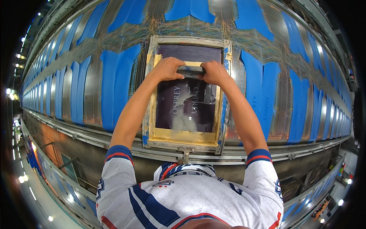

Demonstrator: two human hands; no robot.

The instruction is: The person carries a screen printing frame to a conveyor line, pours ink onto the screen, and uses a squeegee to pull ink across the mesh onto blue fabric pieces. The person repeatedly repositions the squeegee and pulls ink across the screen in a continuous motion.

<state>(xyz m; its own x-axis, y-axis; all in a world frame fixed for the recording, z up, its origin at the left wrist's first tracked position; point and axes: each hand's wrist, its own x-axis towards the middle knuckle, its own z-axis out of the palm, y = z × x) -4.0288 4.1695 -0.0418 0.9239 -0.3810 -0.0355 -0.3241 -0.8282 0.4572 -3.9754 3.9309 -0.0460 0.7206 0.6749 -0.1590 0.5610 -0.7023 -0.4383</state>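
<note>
A screen-printing frame (183, 144) lies flat on the long table in front of me, its dark mesh (166, 112) edged with yellow tape. Both of my hands grip a dark squeegee (191, 71) near the far end of the mesh. My left hand (167, 69) is closed round its left end, and my right hand (214, 72) round its right end. The blade's lower edge is partly hidden. On the mesh between my forearms, a pale, wet smear of ink (185, 121) spreads toward the near side. Light lettering shows through the mesh.
Blue cut fabric pieces (116, 86) lie in rows on the table, left and right of the frame and beyond it. A metal rail (244, 159) runs along the near edge, with a small metal stop (185, 157) at the frame. More tables curve away behind me at both sides.
</note>
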